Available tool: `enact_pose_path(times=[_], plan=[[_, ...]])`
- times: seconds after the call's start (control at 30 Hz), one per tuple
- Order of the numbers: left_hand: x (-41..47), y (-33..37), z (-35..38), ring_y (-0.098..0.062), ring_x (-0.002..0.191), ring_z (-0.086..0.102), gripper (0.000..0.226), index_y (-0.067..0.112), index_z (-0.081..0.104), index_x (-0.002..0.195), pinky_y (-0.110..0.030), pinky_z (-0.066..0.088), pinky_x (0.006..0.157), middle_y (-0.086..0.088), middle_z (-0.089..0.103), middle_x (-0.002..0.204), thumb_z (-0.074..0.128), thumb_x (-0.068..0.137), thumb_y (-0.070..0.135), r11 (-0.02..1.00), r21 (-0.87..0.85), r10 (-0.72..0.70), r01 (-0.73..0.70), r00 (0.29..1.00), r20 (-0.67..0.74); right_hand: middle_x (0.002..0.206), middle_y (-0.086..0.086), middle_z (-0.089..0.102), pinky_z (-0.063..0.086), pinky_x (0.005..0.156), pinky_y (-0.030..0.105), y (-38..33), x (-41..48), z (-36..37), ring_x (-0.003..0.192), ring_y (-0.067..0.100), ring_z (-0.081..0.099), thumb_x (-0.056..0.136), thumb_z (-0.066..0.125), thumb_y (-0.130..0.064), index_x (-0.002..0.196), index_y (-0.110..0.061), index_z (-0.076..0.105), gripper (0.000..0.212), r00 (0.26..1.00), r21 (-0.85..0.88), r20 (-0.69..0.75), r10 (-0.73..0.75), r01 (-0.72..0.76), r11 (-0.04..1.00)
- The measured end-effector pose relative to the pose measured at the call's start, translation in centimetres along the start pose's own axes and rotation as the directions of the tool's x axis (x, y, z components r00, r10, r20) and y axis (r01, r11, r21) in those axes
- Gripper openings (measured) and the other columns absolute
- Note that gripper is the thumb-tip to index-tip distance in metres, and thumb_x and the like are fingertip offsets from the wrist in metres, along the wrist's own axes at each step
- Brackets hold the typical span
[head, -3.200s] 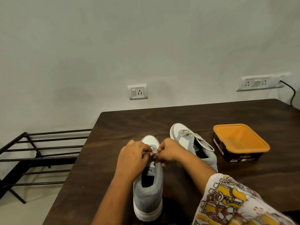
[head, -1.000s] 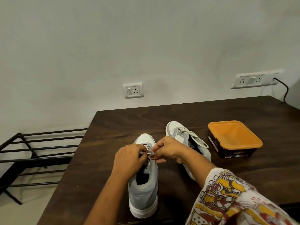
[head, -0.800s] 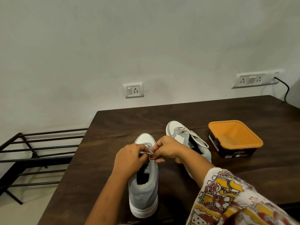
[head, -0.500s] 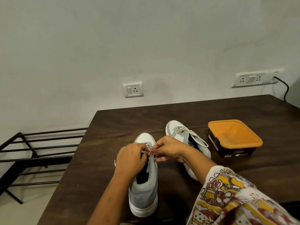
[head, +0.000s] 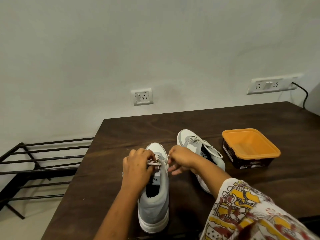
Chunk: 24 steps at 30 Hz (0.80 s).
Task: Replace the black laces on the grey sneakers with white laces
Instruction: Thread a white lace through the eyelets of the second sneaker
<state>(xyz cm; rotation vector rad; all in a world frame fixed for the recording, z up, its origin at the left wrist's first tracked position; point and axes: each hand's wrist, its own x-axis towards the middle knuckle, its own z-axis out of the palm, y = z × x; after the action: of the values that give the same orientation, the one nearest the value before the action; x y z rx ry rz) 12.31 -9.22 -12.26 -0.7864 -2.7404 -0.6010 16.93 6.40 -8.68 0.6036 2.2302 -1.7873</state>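
Note:
A grey sneaker [head: 154,203] stands on the dark wooden table [head: 190,123], heel toward me, with a white lace [head: 163,161] across its tongue. My left hand [head: 138,166] pinches the lace over the tongue's left side. My right hand [head: 180,159] pinches the lace's other end just right of the shoe. The lower eyelets are hidden behind my hands. A second grey sneaker [head: 195,144] with a white lace lies behind my right wrist, toe pointing away.
An orange-topped dark tub [head: 251,148] sits to the right of the sneakers. A black metal rack [head: 34,163] stands off the table's left edge. Wall sockets [head: 142,97] are mounted behind the table, and a black cable [head: 304,96] hangs from the right one.
My hands have drawn slightly apart, the right one moving rightwards off the shoe and pulling the white lace taut. The sneakers and tub have not moved.

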Motion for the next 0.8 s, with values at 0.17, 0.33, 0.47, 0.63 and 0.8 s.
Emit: enact_pose_path(times=[0.17, 0.33, 0.47, 0.63, 0.8], plan=[[-0.1, -0.7, -0.3, -0.016, 0.117, 0.037, 0.042, 0.033, 0.049, 0.115, -0.035, 0.032, 0.093, 0.012, 0.045, 0.121, 0.069, 0.078, 0.039, 0.989, -0.073, -0.13, 0.128, 0.991, -0.02, 0.094, 0.015, 0.053, 0.059, 0.075, 0.041, -1.1, 0.0, -2.3, 0.081, 0.032, 0.064, 0.101, 0.024, -0.001, 0.101, -0.002, 0.042, 0.018, 0.924, 0.774, -0.382, 0.017, 0.31, 0.553], [0.1, -1.6, -0.2, -0.02, 0.115, 0.045, 0.068, 0.029, 0.044, 0.121, -0.039, 0.043, 0.092, 0.006, 0.049, 0.121, 0.077, 0.066, 0.051, 0.932, -0.204, -0.281, 0.3, 0.953, 0.115, 0.11, 0.002, 0.06, 0.045, 0.091, 0.026, -1.5, 0.2, -2.2, 0.11, 0.017, 0.058, 0.102, 0.035, -0.01, 0.096, -0.021, 0.048, 0.018, 0.705, 0.328, -0.662, -0.257, 0.58, 0.746], [0.0, -2.0, -0.6, -0.015, 0.089, 0.06, 0.057, 0.029, 0.046, 0.102, -0.037, 0.052, 0.08, 0.008, 0.059, 0.092, 0.083, 0.063, 0.044, 0.863, -0.337, -0.295, 0.377, 0.917, 0.27, 0.113, 0.004, 0.062, 0.043, 0.084, 0.023, 0.0, 0.8, -0.3, 0.104, 0.017, 0.058, 0.096, 0.052, -0.014, 0.114, -0.014, 0.06, 0.02, 0.884, -0.403, -0.143, -0.445, 0.359, 0.842], [-0.1, -2.0, -1.0, -0.009, 0.068, 0.054, 0.036, 0.018, 0.058, 0.094, -0.018, 0.046, 0.061, 0.002, 0.059, 0.078, 0.083, 0.07, 0.026, 0.817, -0.457, -0.233, 0.352, 0.926, 0.298, 0.092, 0.006, 0.07, 0.046, 0.076, 0.025, -0.1, 0.8, 0.9, 0.081, 0.014, 0.062, 0.095, 0.056, -0.028, 0.097, -0.011, 0.069, 0.022, 0.961, -0.63, 0.047, -0.272, 0.24, 0.738], [-0.1, -3.4, -1.7, -0.009, 0.061, 0.052, 0.022, 0.014, 0.062, 0.099, -0.024, 0.047, 0.065, 0.001, 0.057, 0.072, 0.074, 0.081, 0.016, 0.665, -0.632, -0.127, 0.397, 0.894, 0.429, 0.067, -0.001, 0.063, 0.05, 0.074, 0.022, 0.4, 1.0, -0.3, 0.063, 0.009, 0.06, 0.095, 0.055, -0.013, 0.078, -0.01, 0.063, 0.02, 0.978, -0.417, 0.129, -0.166, 0.205, 0.885]])
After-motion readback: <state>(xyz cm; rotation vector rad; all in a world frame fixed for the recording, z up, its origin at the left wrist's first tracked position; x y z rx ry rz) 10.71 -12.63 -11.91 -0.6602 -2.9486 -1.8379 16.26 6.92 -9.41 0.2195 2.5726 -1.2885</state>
